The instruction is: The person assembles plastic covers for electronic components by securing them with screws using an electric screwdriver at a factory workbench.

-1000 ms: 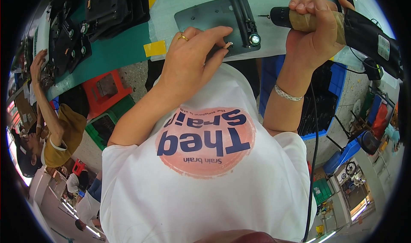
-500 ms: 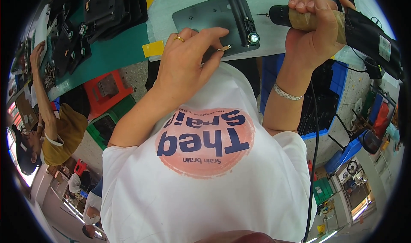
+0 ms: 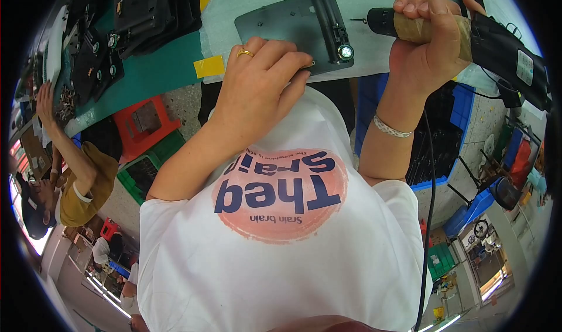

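Note:
A flat dark plastic panel [image 3: 281, 25] lies on the work table in front of me. A black cylindrical part runs along its right side, with a round silver-rimmed piece [image 3: 345, 52] at the near end. My left hand [image 3: 254, 86] is at the panel's near edge, thumb and fingers pinched together over a small brass-coloured metal piece [image 3: 312, 63], mostly hidden by the fingertips. To the right, my right hand [image 3: 430, 48] is wrapped round an electric screwdriver [image 3: 410, 28] with tan tape on its grip. Its bit points left, in the air, apart from the panel.
Stacked dark panels [image 3: 146, 16] and loose parts cover the table's left. A yellow tape piece [image 3: 209, 67] lies beside my left hand. Below are a red stool [image 3: 143, 121], a green crate [image 3: 146, 168] and a blue crate [image 3: 465, 121]. A co-worker's arm [image 3: 64, 139] reaches in at left.
My left hand has lowered its fingertips onto the panel's near edge, covering most of the brass-coloured piece. The right hand and screwdriver have barely moved. The co-worker's hand at left has come nearer.

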Demonstrator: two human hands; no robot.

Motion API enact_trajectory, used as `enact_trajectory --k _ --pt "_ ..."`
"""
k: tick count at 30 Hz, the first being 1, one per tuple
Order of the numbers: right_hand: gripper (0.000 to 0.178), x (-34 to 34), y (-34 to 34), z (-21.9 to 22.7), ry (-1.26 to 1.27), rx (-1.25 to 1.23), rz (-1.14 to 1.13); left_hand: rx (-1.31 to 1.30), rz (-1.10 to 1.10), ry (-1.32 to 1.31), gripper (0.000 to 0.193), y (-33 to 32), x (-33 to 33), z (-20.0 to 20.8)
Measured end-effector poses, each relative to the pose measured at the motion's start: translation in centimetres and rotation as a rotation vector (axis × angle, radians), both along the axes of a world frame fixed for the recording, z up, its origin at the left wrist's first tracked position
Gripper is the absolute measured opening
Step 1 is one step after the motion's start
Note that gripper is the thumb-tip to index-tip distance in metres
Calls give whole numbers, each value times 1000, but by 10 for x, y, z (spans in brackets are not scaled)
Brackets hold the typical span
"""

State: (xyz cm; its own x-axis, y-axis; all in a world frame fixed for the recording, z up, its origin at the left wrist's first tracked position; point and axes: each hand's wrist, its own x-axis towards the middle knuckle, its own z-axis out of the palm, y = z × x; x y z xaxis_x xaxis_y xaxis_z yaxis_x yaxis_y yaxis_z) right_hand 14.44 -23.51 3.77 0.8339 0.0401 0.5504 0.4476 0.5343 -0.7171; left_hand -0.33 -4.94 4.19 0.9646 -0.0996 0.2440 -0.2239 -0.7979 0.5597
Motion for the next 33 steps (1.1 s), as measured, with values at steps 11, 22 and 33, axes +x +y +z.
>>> enact_trajectory --k 11,22,33 --pt "40 -2 5 6 17 -8 -17 128 -21 -67 13 -2 5 -4" --pt "45 0 21 65 19 111 183 36 -59 -107 35 9 -8 -18" --pt "23 43 94 87 -108 48 281 -42 26 -40 50 22 0 -15"
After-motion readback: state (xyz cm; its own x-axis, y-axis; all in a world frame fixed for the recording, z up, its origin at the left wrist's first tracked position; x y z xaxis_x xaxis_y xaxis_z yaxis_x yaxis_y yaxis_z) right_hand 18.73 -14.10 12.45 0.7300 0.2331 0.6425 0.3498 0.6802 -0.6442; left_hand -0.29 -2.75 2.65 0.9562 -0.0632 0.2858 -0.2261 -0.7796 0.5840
